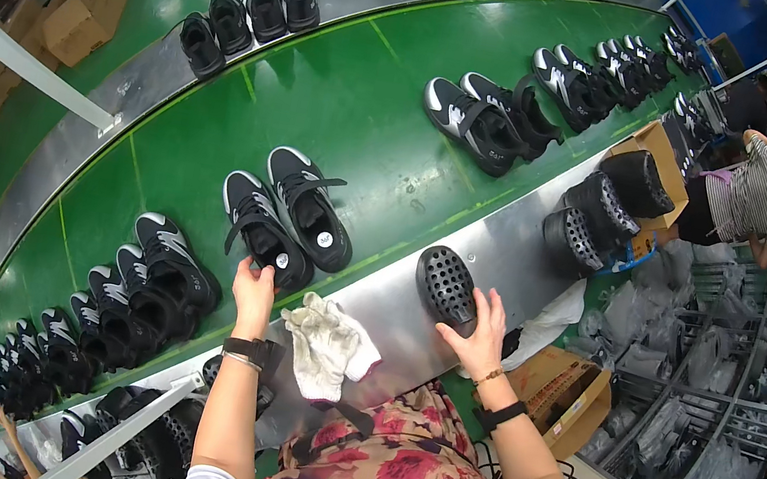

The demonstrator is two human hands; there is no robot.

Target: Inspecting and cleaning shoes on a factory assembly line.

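Note:
My left hand is at the heel of a black sneaker with a grey-white toe, its fingers closed on the heel edge. The matching sneaker lies close along its right side; both have round white stickers inside. In my right hand is a black plastic shoe tree dotted with round holes, gripped at its narrow end above the metal ledge. A pale work glove rests on the ledge between my hands.
Paired sneakers line the green conveyor on both sides. More shoes stand on its far metal rim. Black shoe trees and a cardboard box occupy the ledge at right. A rack holds bagged items; another person is nearby.

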